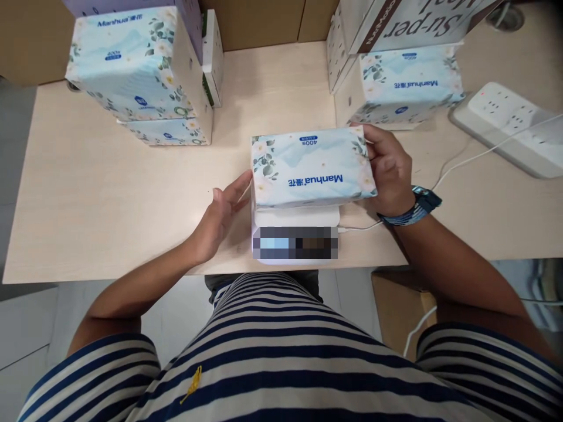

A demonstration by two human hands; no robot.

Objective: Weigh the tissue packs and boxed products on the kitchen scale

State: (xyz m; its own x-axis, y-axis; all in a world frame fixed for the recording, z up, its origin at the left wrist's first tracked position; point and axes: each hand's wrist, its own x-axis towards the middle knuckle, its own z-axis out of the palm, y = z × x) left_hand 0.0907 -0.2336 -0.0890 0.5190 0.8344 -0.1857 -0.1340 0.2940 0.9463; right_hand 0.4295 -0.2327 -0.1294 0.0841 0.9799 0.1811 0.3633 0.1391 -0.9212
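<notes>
A tissue pack (310, 167) is rested on a white scale (295, 225) near the table (109, 199) edge. Its right end is gripped by the right hand (389, 170); its left end is touched by the open left hand (220, 214).

Navy-and-white striped shirt (272, 351) (yellow chest emblem (192, 384)); blue wristband (416, 208).

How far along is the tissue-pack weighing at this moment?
In hand: one tissue pack sits on the small scale, the right hand gripping its end, the left hand open at the other. Stacks wait at left and right; which are already done cannot be told.
</notes>
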